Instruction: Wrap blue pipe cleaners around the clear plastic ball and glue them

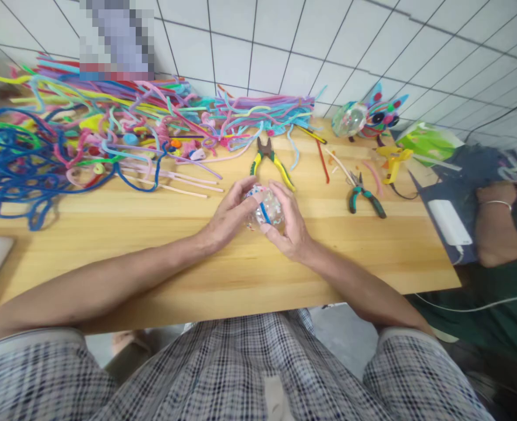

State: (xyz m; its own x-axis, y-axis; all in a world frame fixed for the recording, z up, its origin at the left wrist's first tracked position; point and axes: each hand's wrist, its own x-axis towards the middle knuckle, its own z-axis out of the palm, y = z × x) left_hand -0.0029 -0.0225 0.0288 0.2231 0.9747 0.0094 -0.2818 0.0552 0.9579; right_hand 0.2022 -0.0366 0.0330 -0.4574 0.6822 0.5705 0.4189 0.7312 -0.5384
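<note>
A clear plastic ball (275,211) with colourful specks and a blue strip across it sits between my two hands, low over the wooden table (223,269). My left hand (233,213) curls around its left side, thumb on top. From the right, my right hand (291,219) cups the same ball with fingers bent over it. Just beyond the hands lie yellow-and-green pliers (280,169), jaws pointing away from me. Parts of the ball are covered by my fingers.
Fuzzy pipe cleaners (122,134) heap along the left and back. To the right are teal-handled pliers (364,199), a yellow glue gun (392,161), a second clear ball (350,120) and a colourful fuzzy figure (381,114). Another person's arm (497,225) is at far right, beside a white box (449,222).
</note>
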